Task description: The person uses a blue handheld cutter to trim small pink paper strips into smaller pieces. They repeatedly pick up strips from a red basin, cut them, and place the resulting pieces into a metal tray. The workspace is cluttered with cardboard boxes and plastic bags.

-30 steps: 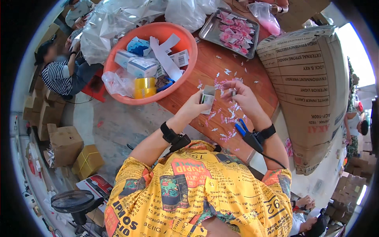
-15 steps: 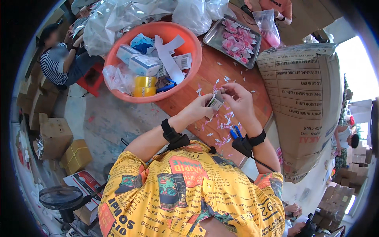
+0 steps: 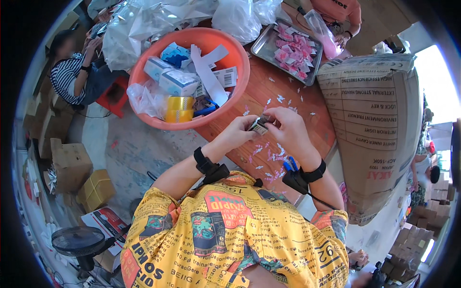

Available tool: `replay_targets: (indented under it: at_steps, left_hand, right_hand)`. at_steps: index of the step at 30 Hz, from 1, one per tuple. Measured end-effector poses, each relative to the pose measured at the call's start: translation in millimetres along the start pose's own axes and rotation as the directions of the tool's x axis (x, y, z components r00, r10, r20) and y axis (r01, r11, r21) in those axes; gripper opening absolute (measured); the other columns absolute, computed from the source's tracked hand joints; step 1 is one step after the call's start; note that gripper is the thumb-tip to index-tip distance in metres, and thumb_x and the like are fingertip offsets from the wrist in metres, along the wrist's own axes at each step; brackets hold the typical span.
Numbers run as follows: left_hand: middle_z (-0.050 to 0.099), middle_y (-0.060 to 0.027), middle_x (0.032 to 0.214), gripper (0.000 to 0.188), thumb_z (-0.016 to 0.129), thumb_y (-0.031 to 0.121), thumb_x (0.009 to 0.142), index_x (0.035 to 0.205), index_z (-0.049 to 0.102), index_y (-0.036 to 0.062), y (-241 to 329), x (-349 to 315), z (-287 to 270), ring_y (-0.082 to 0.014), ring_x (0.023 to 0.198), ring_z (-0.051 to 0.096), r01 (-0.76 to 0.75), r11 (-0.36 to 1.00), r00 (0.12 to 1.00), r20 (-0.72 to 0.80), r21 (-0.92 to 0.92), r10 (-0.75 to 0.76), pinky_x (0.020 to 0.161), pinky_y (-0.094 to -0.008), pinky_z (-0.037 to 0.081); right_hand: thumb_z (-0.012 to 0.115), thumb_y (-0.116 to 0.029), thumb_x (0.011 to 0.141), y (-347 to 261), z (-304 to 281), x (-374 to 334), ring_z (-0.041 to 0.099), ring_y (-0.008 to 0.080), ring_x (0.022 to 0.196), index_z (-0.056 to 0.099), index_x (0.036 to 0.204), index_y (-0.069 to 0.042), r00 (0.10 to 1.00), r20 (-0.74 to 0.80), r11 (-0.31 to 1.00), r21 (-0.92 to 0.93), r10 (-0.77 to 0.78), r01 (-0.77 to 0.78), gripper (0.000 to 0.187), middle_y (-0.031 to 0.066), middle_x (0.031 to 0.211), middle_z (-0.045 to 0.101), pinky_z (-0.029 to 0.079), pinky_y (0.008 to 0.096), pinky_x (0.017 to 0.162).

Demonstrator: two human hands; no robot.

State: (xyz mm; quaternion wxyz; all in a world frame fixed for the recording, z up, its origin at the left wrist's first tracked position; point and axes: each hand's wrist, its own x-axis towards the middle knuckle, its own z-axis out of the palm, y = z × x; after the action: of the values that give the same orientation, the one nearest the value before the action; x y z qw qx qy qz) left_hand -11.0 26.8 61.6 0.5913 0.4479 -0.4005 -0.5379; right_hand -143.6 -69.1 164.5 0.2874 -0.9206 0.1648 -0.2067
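Between my two hands, over a reddish wooden table, is a small packet with a white, barcode-like label. My left hand grips its left side between thumb and fingers. My right hand is closed at its upper right edge, with thumb and fingertips pressed together there. The fingers partly cover the packet, so its contents cannot be made out. Small pink and white paper bits lie scattered beneath and around my hands. Beside my right wrist lies a blue-handled tool, partly hidden by the black wrist device.
An orange tub holds tissue packs, tape rolls and paper strips at the upper left. Beyond my hands is a metal tray of pink packets. A large carton stands right. Co-workers sit at far left and far right.
Both hands have come slightly lower, and the packet is tilted flatter. My right fingers have moved down onto its edge. At the top right, a co-worker's hand now shows beside the clear bag.
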Motion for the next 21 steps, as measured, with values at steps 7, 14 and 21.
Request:
replay_targets:
  at_steps: [7,14,21]
  left_hand:
    - [0.056,0.0029,0.081,0.028,0.056,-0.002,0.072,0.099,0.058,0.0028,6.2,5.0,1.4,-0.0053,0.072,0.052,0.059,0.998,0.998,-0.04,0.015,-0.058,0.064,-0.0204,0.045]
    - [0.054,0.0025,0.078,0.029,0.055,0.001,0.07,0.099,0.058,0.0024,-5.6,9.1,-4.7,-0.0053,0.068,0.049,0.078,0.996,0.996,-0.048,0.035,-0.077,0.06,-0.0205,0.042]
    - [0.053,0.0026,0.077,0.028,0.057,0.005,0.072,0.1,0.057,0.0021,-6.5,7.2,-5.2,-0.0053,0.067,0.048,0.154,0.987,0.988,0.011,-0.048,-0.154,0.06,-0.0206,0.041]
  right_hand:
    - [0.056,-0.002,0.075,22.5,14.1,-5.9,0.058,0.0141,0.066,0.057,0.091,-0.003,0.955,-0.041,0.821,0.523,0.294,-0.231,0.015,0.0065,0.077,0.06,0.046,0.0269,0.057]
    - [0.051,0.002,0.078,36.1,14.0,-20.5,0.059,0.013,0.067,0.058,0.095,0.001,0.831,0.221,0.192,0.913,0.511,-0.36,0.019,0.0084,0.081,0.062,0.049,0.0239,0.059]
    - [0.053,0.002,0.079,34.8,19.9,-22.8,0.06,0.0163,0.072,0.063,0.092,0.002,0.88,0.088,0.477,0.812,0.467,-0.335,0.017,0.0079,0.089,0.059,0.05,0.0266,0.063]
